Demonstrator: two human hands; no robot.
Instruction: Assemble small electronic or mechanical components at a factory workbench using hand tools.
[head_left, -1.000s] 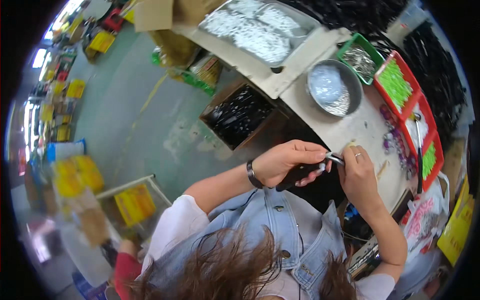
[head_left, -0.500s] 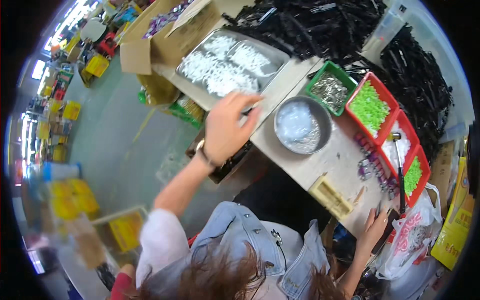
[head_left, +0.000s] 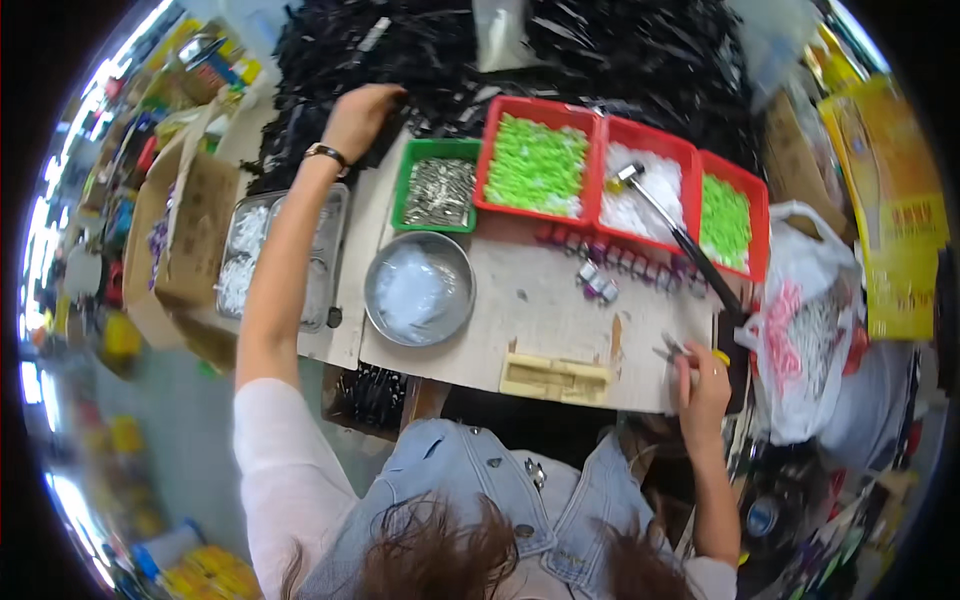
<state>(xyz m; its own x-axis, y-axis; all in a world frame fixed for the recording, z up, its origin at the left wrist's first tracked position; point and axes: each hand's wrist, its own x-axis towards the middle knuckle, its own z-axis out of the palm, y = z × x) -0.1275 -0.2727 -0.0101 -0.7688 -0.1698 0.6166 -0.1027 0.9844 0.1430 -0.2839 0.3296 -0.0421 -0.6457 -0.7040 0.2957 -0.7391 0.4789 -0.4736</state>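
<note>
At the near edge of the heap of black plastic strips (head_left: 620, 60), my left hand (head_left: 360, 122) reaches in from the left. Its fingertips are against the dark strips, and I cannot make out whether they grip one. My right hand (head_left: 706, 385) is by the bench's right front edge, fingers closed on a thin pointed metal tool (head_left: 668, 347) whose tips stick out to the left. A pale yellow block with a slot (head_left: 556, 379) lies at the bench's front edge, left of this hand. Purple and silver small parts (head_left: 598, 283) lie beyond the block.
A steel bowl (head_left: 466, 318) with a clear plastic bag, a green bin (head_left: 403, 218) of metal pins and red bins (head_left: 597, 225) of green and white bits stand mid-bench. A hammer (head_left: 690, 245) rests across the red bins. Left is a metal tray (head_left: 335, 215); right, a plastic bag (head_left: 790, 340).
The view has turned, so the bench now sits squarely ahead. My left hand has moved from beside the metal tray to the black heap. My right hand stays near the bench's right end.
</note>
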